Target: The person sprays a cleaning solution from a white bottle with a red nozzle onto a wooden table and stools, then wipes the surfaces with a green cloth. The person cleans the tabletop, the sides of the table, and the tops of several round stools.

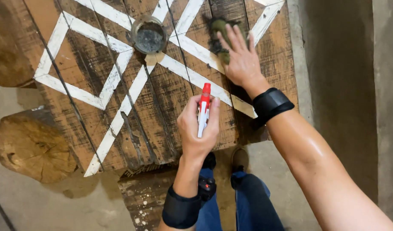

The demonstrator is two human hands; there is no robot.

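The left hand (198, 128) is gripping a red-capped spray bottle (203, 109) while, beyond it, the flat right hand (239, 60) is pressing a dark rag (218, 30) onto the half-cleaned wooden panel (162, 98).

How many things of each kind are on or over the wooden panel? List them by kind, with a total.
Spray bottle, white with red nozzle, in the left hand: 1
Green scrub pad, under the right hand: 1
Round tin of dark paste: 1
Total: 3, on or over the wooden panel.
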